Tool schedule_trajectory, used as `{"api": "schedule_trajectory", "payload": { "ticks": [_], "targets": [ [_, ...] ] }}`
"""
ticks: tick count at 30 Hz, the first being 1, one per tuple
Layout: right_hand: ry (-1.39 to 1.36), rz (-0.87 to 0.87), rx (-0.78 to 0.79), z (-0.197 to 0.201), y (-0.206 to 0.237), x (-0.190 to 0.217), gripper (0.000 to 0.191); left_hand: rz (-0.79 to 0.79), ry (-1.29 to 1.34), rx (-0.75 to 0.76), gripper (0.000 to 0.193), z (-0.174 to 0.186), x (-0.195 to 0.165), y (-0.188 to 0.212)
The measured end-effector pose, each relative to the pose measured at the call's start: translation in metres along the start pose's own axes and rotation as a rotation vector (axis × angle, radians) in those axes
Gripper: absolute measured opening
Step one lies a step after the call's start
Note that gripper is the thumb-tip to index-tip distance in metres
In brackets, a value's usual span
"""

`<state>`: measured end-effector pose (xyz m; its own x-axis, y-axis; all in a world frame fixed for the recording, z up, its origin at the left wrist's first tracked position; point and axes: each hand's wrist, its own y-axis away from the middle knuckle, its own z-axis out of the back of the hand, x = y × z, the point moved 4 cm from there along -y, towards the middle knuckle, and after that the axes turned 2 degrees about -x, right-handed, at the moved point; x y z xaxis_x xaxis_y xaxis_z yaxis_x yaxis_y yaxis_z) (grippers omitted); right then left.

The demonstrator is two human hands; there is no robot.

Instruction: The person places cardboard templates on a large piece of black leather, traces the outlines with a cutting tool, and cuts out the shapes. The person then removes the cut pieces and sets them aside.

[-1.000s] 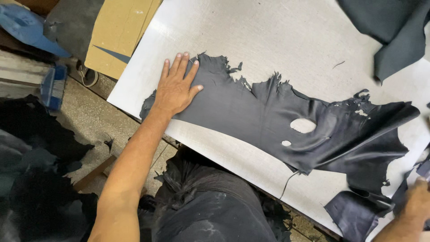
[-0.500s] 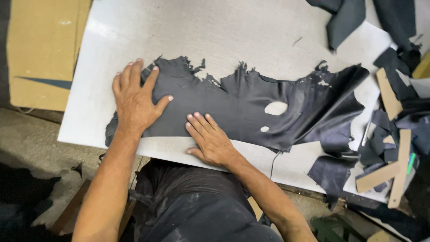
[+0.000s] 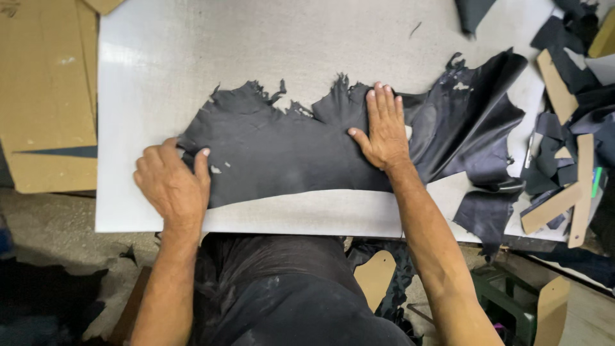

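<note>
A dark, ragged-edged leather hide (image 3: 282, 154) lies spread across a white cutting board (image 3: 256, 64). My left hand (image 3: 172, 186) is at the hide's left end, fingers curled around the edge and thumb on top. Further right, my right hand (image 3: 384, 128) lies flat on the hide with fingers stretched out, pressing it down near the upper edge. Right of that hand the hide is folded and glossy (image 3: 474, 122).
A brown cardboard sheet (image 3: 45, 96) lies left of the board. Dark leather scraps (image 3: 487, 214) and tan cardboard pattern pieces (image 3: 583, 192) crowd the right side. Below the board's right front edge stands a green stool (image 3: 506, 301).
My left hand slid from lying flat on the hide to its left edge and curled around it. My right hand moved from the lower edge up and right, now flat near the upper edge.
</note>
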<state>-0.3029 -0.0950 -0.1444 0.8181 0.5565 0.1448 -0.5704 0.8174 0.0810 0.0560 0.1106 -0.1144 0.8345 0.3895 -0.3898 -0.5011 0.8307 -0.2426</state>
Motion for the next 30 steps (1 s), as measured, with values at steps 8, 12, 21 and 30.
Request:
{"api": "schedule_trajectory", "payload": {
  "ticks": [8, 12, 21, 30],
  "targets": [
    [0.022, -0.144, -0.037, -0.013, 0.011, 0.016, 0.087, 0.024, 0.059, 0.046, 0.027, -0.006, 0.0, 0.0],
    [-0.023, -0.161, -0.01, -0.015, 0.016, 0.018, 0.09, -0.049, -0.019, 0.075, 0.023, -0.004, 0.02, -0.002],
    [0.031, -0.179, -0.041, -0.008, 0.009, 0.026, 0.089, -0.067, 0.027, 0.016, 0.039, 0.009, 0.027, 0.0],
    [-0.062, 0.05, 0.021, -0.029, 0.016, 0.199, 0.107, -0.026, 0.043, 0.101, 0.024, 0.027, 0.026, 0.002]
  ]
}}
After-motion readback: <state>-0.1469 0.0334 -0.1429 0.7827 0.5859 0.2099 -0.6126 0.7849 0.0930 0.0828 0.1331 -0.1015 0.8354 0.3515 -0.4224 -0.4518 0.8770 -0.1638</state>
